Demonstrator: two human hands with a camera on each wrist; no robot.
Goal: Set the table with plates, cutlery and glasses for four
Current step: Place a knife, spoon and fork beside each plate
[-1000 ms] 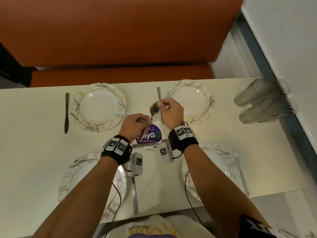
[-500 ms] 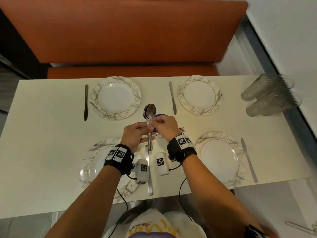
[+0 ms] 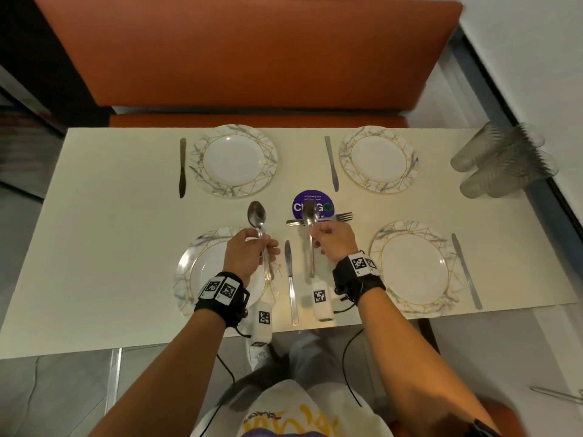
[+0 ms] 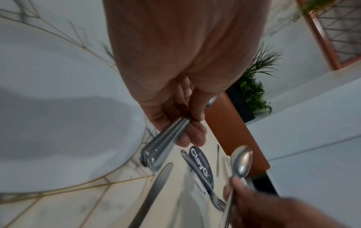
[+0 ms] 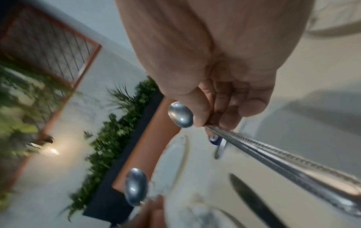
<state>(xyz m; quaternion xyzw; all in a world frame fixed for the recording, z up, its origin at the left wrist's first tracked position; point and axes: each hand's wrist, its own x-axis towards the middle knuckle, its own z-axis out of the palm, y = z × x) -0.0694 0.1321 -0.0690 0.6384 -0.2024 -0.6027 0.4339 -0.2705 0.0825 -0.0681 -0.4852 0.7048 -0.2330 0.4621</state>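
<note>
Hands: left hand [image 3: 249, 252] grips spoons [image 3: 258, 216] | right hand [image 3: 332, 239] grips spoon [image 3: 309, 216] | forks [image 3: 331, 218] beneath

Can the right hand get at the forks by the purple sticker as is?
Probably not yet: the forks lie uncovered just beyond the right hand, but its fingers already grip spoons, so it would need to set those down first.

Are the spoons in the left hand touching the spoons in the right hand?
Apart. The head view shows bare table between the left hand's spoons and the right hand's spoons.

Left hand [image 3: 249, 253] and right hand [image 3: 331, 239] pulled apart, splitting spoons [image 3: 257, 214] between them.
</note>
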